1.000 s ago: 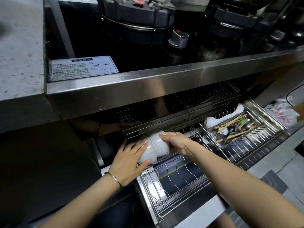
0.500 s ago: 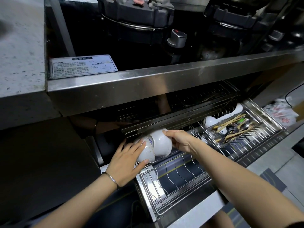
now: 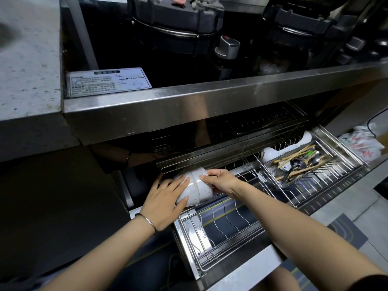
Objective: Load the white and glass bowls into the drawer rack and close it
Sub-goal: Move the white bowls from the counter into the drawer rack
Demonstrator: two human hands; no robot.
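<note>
Two white bowls (image 3: pixel 198 190) lie on their sides, nested together, at the rear left corner of the pulled-out wire drawer rack (image 3: pixel 226 225). My left hand (image 3: pixel 165 198) presses flat against the left bowl, with its fingers spread over the bowl's base. My right hand (image 3: pixel 220 180) grips the upper rim of the right bowl from the right side. No glass bowl is visible.
A cutlery tray (image 3: pixel 310 162) with chopsticks and spoons sits in the right part of the rack, and a white ladle (image 3: pixel 273 152) lies behind it. The steel stove front (image 3: pixel 210 106) overhangs the drawer. A plastic bag (image 3: pixel 361 143) lies at the far right.
The two bowls have been pushed together and set lower into the rack's rear left corner. Both hands stayed on them.
</note>
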